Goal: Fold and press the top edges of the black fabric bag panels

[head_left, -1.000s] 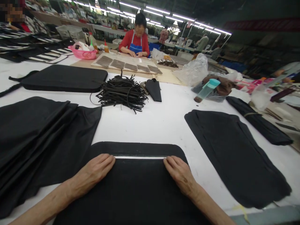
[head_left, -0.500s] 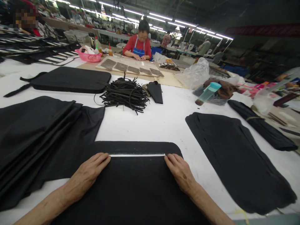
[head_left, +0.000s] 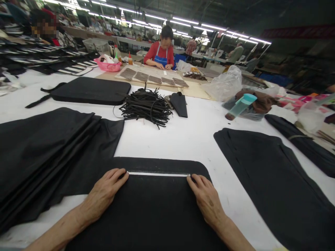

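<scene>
A black padded panel (head_left: 154, 212) with rounded corners lies on the white table right in front of me. A thin white strip (head_left: 158, 174) runs across it near its far edge. My left hand (head_left: 104, 193) lies flat on the panel, fingers stretched out, fingertips at the strip's left end. My right hand (head_left: 205, 198) lies flat too, its fingertips touching the strip's right end. Neither hand grips anything.
Folded black fabric (head_left: 44, 153) is stacked at my left, another black piece (head_left: 272, 181) at my right. Farther off lie a heap of black straps (head_left: 145, 106), a black pad (head_left: 91, 90), a teal-capped bottle (head_left: 239, 106) and plastic bags. A person in red (head_left: 162, 52) works across the table.
The view has shifted slightly, so everything sits a little more to the right. Both hands stay flat at the ends of the white strip.
</scene>
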{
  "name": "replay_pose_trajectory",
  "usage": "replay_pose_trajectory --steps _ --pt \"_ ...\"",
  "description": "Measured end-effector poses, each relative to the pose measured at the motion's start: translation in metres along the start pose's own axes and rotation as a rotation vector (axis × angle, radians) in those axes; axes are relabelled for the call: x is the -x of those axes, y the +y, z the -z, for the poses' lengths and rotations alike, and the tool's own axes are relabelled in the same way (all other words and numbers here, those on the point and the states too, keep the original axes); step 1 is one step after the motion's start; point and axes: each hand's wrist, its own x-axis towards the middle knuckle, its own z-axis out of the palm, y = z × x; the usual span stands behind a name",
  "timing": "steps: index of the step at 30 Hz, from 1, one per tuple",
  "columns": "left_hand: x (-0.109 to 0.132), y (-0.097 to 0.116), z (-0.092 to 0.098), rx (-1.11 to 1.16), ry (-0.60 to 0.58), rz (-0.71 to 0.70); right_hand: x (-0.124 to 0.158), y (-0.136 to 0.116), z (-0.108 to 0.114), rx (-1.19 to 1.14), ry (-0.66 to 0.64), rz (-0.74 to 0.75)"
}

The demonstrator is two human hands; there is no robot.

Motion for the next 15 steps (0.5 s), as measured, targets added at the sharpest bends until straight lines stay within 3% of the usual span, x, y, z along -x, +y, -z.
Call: replay_pose_trajectory --steps 9,12,15 --pt "-0.005 0.0 0.016 0.177 -0.067 0.125 0.018 0.026 -0.035 -0.013 0.06 0.025" --pt "-0.011 -0.001 0.024 0.356 -0.024 0.236 0.018 0.028 -0.033 -0.02 0.078 0.033" --pt "-0.017 0.0 0.034 0.519 0.08 0.39 0.011 0.023 -0.019 0.03 0.112 -0.077"
